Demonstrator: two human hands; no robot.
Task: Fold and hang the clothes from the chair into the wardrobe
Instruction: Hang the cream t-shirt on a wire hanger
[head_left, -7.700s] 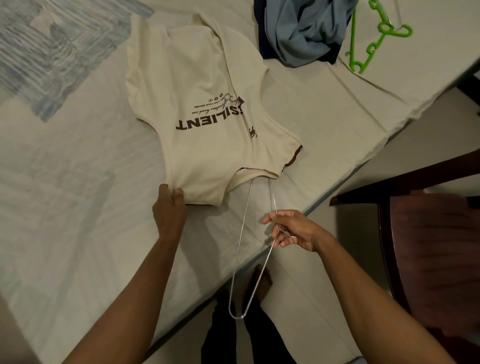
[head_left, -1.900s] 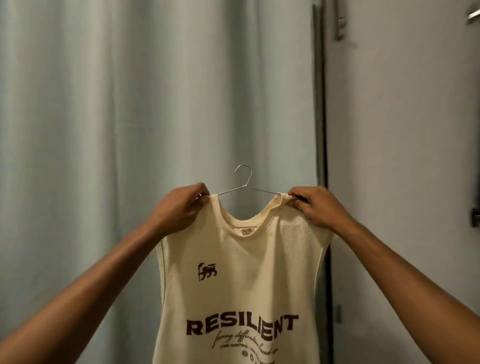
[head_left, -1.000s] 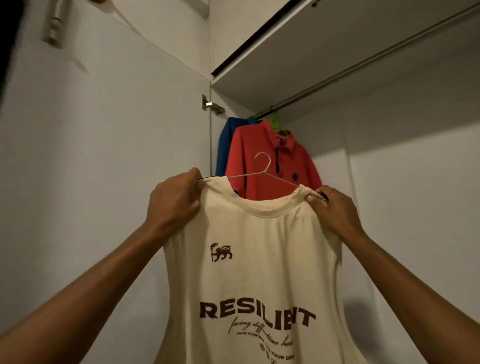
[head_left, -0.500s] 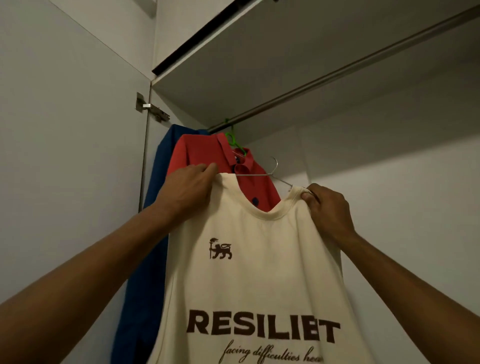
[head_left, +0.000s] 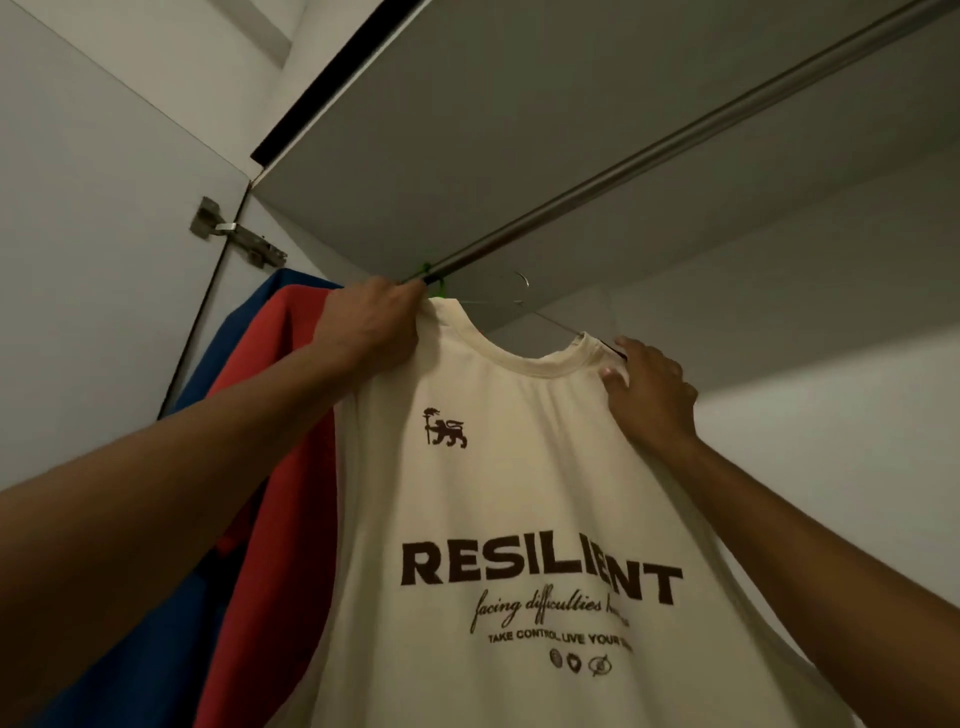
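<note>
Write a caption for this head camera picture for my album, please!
Both hands, left hand and right hand, lift a cream shirt on a wire hanger toward the wardrobe rail.

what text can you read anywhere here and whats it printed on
"RESILIENT": big brown capitals across the chest of the cream shirt.
"facing difficulties h...": script line below it; the end is creased and unreadable.
"TAKE CONTROL. LIVE YOUR ...": small capitals beneath; the last word is blurred.
Lion emblem on the upper chest: a picture, no letters.
Three small round badges at the bottom: too small to read.
No text shows elsewhere.
</note>
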